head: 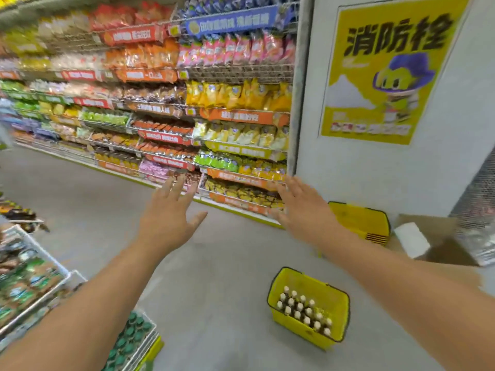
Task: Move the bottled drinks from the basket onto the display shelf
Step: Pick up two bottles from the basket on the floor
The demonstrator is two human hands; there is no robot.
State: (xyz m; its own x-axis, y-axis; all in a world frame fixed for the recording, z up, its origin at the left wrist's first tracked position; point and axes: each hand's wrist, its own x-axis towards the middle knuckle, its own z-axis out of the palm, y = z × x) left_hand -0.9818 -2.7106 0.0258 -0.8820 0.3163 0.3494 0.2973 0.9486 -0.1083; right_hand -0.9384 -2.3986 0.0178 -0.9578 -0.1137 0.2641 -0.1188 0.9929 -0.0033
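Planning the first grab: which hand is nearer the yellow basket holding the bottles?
Right. The right hand hangs above the yellow basket, slightly to its left; the left hand is farther left, over bare floor.

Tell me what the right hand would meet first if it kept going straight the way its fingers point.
Probably the bottom shelves of snack bags beside the grey pillar. The right hand is open, fingers pointing forward and up, with nothing visible between. Depth is unclear. The basket of bottles lies below, off that line.

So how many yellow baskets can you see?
2. One basket sits on the floor near the right arm, holding the bottles. The other basket sits against the wall beyond the right hand, which partly hides it.
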